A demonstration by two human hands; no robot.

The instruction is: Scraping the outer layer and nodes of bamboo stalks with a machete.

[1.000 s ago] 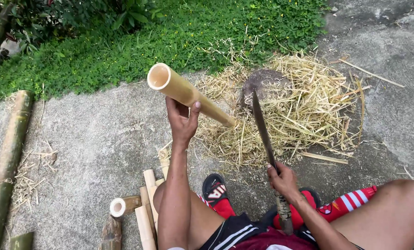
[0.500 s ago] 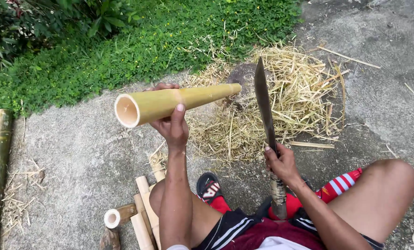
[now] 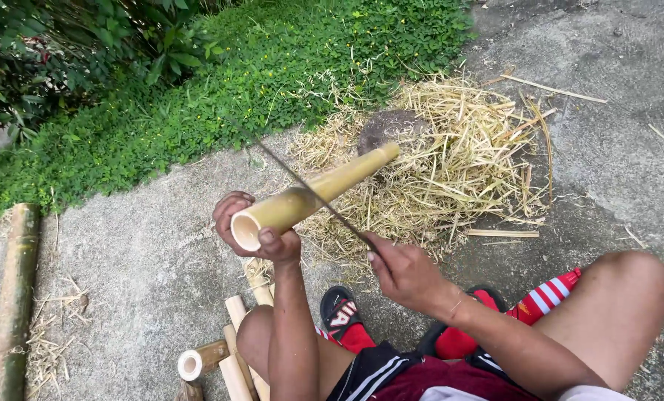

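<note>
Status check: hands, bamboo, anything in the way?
Left hand wrapped round bamboo tube near its open end. Right hand holding long blade across the tube. Straw pile beyond, nothing obstructing.

My left hand [image 3: 256, 226] is raised in front of me, arm nearly upright from the elbow, fingers curled shut around the open end of the bamboo [image 3: 313, 197] — thumb on the near side. My right hand [image 3: 404, 273] sits lower and to the right, forearm slanting back across my knee, fist closed on the knife [image 3: 302, 182] — blade angled up and left.
</note>
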